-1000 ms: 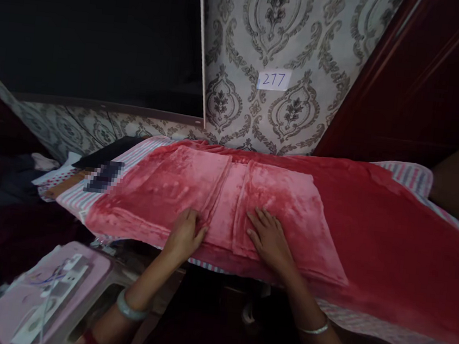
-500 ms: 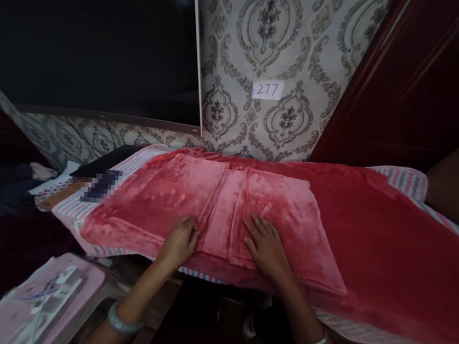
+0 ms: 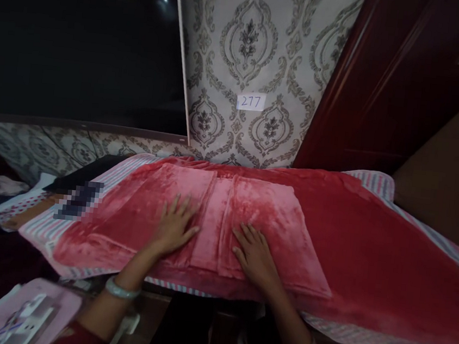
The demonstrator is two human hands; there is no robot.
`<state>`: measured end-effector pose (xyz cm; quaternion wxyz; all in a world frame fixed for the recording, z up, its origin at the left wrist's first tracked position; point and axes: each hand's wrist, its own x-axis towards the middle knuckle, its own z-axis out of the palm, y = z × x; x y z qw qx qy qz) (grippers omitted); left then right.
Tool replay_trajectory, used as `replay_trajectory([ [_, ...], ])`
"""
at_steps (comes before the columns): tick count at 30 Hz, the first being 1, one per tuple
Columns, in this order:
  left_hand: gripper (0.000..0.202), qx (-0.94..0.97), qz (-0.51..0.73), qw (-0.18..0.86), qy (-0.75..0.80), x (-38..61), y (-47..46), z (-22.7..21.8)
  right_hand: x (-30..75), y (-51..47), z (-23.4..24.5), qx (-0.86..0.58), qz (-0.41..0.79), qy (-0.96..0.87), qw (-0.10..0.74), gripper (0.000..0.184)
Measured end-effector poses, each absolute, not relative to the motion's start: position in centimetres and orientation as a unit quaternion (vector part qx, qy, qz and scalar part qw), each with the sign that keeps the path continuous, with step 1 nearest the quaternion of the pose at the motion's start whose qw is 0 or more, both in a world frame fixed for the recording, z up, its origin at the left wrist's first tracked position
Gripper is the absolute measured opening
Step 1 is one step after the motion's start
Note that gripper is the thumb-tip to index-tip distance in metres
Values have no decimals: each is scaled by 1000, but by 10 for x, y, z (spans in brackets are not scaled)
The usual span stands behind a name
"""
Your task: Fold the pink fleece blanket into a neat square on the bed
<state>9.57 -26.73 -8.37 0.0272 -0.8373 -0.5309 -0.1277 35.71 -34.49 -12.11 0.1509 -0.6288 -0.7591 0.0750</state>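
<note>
A pink-red plush cloth [image 3: 269,203] lies spread before me, its left and right sides folded inward so that a narrow strip shows between the two folded edges. My left hand [image 3: 174,226] rests with spread fingers on the left folded panel. On the right panel, near its inner edge, lies my right hand [image 3: 254,251], palm down with the fingers stretched out. Neither hand grips anything. Beneath the folded piece is a larger red plush cover [image 3: 368,252].
A striped cloth [image 3: 34,233] shows along the edges of the surface. A blurred-out dark object [image 3: 79,200] lies at the left end. Lower left, a pink stool-like top [image 3: 64,302] holds a white power strip [image 3: 31,318]. A big dark screen [image 3: 87,42] hangs behind.
My left hand has opened from a closed pinch at the fold's edge and moved left, flattening onto the left panel. The right hand stays flat on the right panel. The view has shifted slightly.
</note>
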Motion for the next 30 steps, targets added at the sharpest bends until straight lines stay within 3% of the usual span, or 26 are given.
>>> replay_trajectory([
  [3,62,-846,-51,-2,-530,96,-258,-114,356,-345,-122,-627,76,-759,159,53],
  [7,63,-850,-55,5,-523,92,-254,-131,358,-344,-122,-626,79,-758,165,53],
  [19,62,-839,-48,-16,-542,99,-261,-111,331,-363,-123,-610,80,-774,151,58],
  [22,50,-848,-106,1,-520,114,-265,-100,326,-367,-122,-612,91,-769,160,57],
  [25,43,-860,-141,-53,-487,145,-260,-88,323,-370,-119,-603,91,-772,177,61],
  [30,40,-815,-85,-140,-556,208,-224,-69,324,-373,-116,-599,66,-771,205,63],
])
